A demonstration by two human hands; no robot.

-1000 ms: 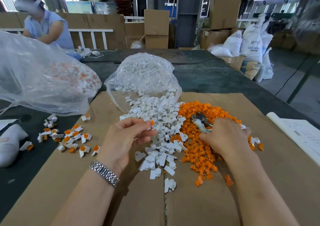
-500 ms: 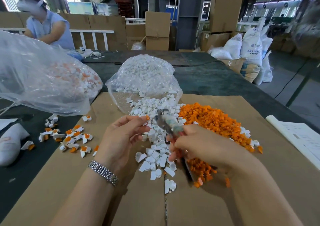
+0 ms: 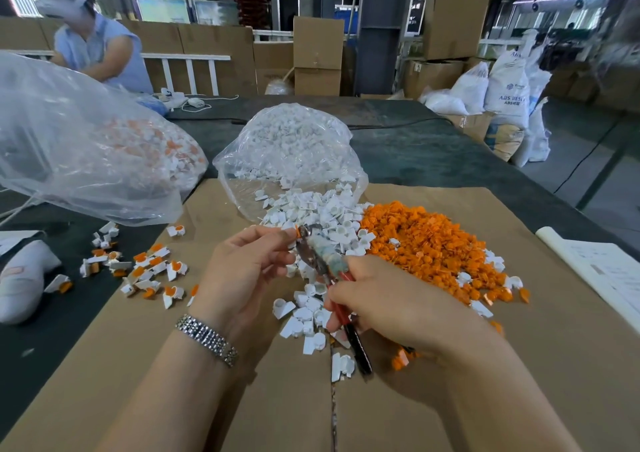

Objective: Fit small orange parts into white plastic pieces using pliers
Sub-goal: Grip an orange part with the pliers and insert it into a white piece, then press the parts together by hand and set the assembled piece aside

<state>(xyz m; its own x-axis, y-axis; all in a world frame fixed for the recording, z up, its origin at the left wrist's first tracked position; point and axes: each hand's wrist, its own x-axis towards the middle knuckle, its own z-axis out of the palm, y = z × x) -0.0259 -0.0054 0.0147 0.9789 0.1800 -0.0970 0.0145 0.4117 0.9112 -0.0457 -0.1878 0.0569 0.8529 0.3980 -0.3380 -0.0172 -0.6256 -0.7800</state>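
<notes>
Head view, as I monitor it remotely: the left hand [image 3: 242,271] pinches a white piece with an orange part [image 3: 297,232] at its fingertips, raised above the cardboard sheet [image 3: 519,365] so the joint faces the tool. The right hand [image 3: 391,304] is curled round the handles of the pliers [image 3: 320,259], whose nose meets the orange part; I judge this to be the pressing step. Whether the nose is fully closed I cannot tell. Loose stock lies within reach by hand: the white pile [image 3: 322,223] spilling from its clear bag [image 3: 287,146] ahead, the orange pile [image 3: 426,243] just right of it. Assembled pieces [image 3: 138,268] are set apart to the left, presumably to keep finished work separate. A second bag [image 3: 76,146] rests on the table [image 3: 415,153].
</notes>
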